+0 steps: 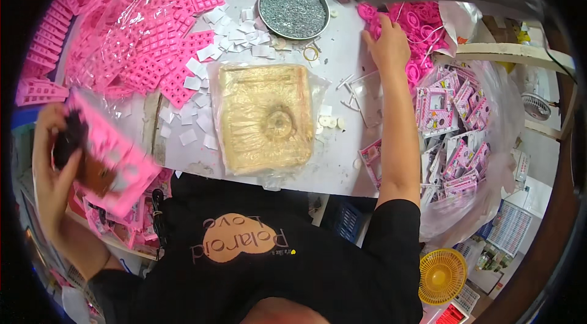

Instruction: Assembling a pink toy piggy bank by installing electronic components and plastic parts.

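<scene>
1. A white table (339, 172) fills the middle, with a worn, brownish strip (154, 140) running down its left part.
2. Light falls bright on the tabletop; the space under its near edge is dark, and a blue plastic basket (348, 220) sits there.
3. On the right, a pale bar (513, 52) curves outward, with a grey round fan (537, 105) just beyond.
4. Near right stands a round yellow basket (443, 277).
5. A dark brown edge (541, 263) bends along the right rim.
</scene>
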`<action>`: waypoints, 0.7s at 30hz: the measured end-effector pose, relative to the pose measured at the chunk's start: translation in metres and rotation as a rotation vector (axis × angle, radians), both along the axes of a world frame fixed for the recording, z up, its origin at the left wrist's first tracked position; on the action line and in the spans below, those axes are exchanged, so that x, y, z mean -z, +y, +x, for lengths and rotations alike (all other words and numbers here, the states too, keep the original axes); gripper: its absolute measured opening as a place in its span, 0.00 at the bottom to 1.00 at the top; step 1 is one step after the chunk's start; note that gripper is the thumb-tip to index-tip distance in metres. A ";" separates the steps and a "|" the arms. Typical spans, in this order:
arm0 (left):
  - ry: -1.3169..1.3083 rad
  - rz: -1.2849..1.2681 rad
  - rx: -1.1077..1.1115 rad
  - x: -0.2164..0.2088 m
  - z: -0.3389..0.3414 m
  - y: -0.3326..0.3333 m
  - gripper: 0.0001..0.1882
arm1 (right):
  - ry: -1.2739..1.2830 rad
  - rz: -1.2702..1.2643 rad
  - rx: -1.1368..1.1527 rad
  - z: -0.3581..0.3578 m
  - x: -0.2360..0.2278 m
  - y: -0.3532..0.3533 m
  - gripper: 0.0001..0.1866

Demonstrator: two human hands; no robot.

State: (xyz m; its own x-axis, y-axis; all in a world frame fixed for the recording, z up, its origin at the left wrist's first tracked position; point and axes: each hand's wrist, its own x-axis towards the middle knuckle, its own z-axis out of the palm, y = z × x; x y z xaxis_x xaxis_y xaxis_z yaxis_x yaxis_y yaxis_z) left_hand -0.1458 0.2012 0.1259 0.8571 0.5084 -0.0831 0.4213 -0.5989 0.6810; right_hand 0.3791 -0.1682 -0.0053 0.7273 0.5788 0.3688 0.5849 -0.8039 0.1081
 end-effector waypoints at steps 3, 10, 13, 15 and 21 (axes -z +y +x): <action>0.397 0.297 0.099 -0.016 -0.070 0.010 0.34 | 0.008 0.165 -0.059 0.013 0.013 -0.024 0.19; -0.089 -0.031 0.134 0.047 0.039 -0.110 0.15 | 1.056 1.030 0.012 -0.117 -0.042 -0.048 0.13; -0.182 -0.668 0.113 0.065 0.118 -0.171 0.21 | 1.392 1.190 -0.138 -0.179 -0.041 -0.035 0.14; -0.159 -0.997 0.203 0.073 0.162 -0.197 0.18 | 1.477 1.191 -0.221 -0.215 -0.044 -0.024 0.15; 0.273 -0.924 0.547 0.079 0.182 -0.185 0.15 | 0.679 0.520 -0.637 -0.240 -0.058 -0.014 0.09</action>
